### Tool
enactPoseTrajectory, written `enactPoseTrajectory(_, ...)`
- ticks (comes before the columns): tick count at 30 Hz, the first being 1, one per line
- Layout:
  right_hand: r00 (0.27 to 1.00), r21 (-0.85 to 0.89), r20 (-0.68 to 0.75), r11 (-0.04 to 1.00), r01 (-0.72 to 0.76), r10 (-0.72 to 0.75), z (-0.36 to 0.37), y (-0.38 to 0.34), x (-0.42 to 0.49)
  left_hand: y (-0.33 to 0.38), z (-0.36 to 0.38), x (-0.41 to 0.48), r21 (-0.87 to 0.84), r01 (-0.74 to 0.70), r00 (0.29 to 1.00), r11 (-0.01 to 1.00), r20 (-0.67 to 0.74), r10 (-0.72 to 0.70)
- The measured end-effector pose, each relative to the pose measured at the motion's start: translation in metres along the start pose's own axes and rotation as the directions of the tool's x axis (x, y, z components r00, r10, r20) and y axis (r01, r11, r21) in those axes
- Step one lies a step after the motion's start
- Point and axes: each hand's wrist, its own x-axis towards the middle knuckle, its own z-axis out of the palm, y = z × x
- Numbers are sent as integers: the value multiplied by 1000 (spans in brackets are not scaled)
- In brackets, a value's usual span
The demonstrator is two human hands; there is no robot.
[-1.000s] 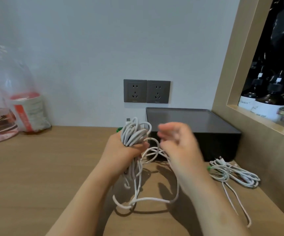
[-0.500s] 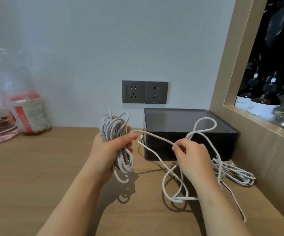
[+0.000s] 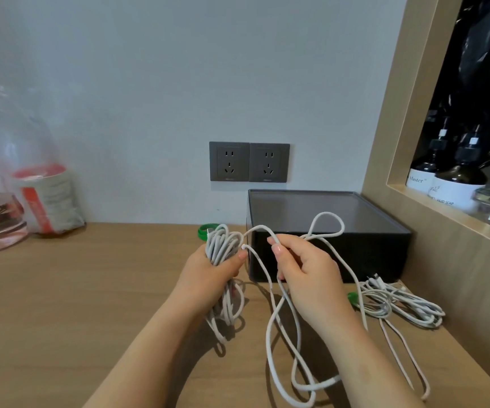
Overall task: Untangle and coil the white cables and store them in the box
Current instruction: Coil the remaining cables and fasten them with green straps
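My left hand (image 3: 208,275) grips a thick bundle of coiled white cable (image 3: 223,245) in front of the dark grey box (image 3: 332,254). A free length of the same cable runs from the bundle to my right hand (image 3: 305,272), which pinches it; one loop (image 3: 327,225) rises above the box lid and longer loops (image 3: 285,348) hang to the wooden desk. A second white cable bundle (image 3: 399,301) with a green tie lies on the desk right of the box. The box has its lid on.
Two grey wall sockets (image 3: 249,161) sit above the box. A green ring (image 3: 207,229) lies behind the held bundle. Plastic bags and a clear container (image 3: 17,195) stand at the far left. A wooden-framed shelf (image 3: 443,213) with dark bottles borders the right.
My right hand pulled a length of cable out of the bundle to the right, then drew back toward my left hand. The bundle is now tighter in my left hand.
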Motion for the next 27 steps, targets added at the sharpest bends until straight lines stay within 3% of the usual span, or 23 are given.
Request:
enactPoseTrajectory(4,997,-159,19,984,79,-77,10,3,0,3,5,-3,-92,31,999,995,13,-30)
enactPoseTrajectory(9,977,-271,86,939,211,-195,25,1,-5,2,10,-4,-100,-66,991,993,-120,54)
enactPoseTrajectory(16,977,-254,86,944,209,-193,32,0,-5,1,14,-4,-70,-122,987,990,-116,113)
enactPoseTrajectory(19,974,-249,89,943,223,-207,32,-3,-6,7,15,-6,-134,-132,989,982,-84,121)
enactPoseTrajectory(24,956,-269,39,919,289,-289,32,-1,-6,10,12,-9,-279,-39,998,959,45,54)
enactPoseTrajectory(27,946,-282,45,904,321,-322,32,0,-6,7,12,-9,-340,22,1000,940,6,-21)
